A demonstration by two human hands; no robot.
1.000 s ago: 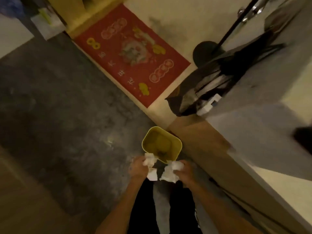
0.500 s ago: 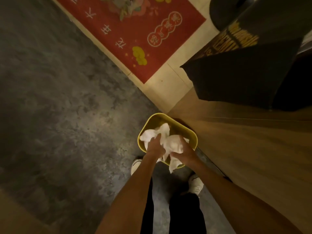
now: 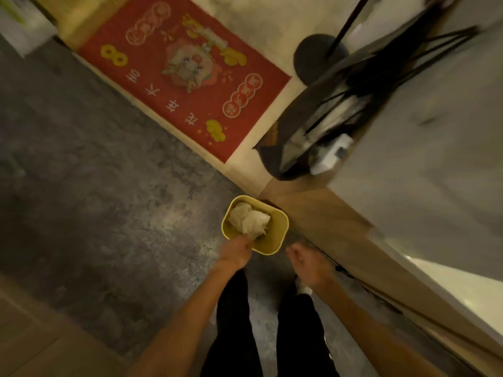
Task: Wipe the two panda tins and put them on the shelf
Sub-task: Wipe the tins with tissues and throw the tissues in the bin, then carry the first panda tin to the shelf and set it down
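Note:
No panda tin shows in the head view. A small yellow bin stands on the grey floor by a wooden cabinet corner, with crumpled white tissues lying inside it. My left hand is at the bin's near rim, its fingertips against the tissues' near edge; blur hides whether they still pinch the paper. My right hand hangs just right of the bin, empty, fingers loosely spread.
A red doormat lies on pale tiles beyond the bin. A dark bag and a round black stand base sit at the upper right. A wooden cabinet with a pale top runs along the right. My legs are below.
Both hands carried the tissues over the bin and pushed them in. Now the tissues lie inside, my right hand has pulled back empty, and my head has lifted away.

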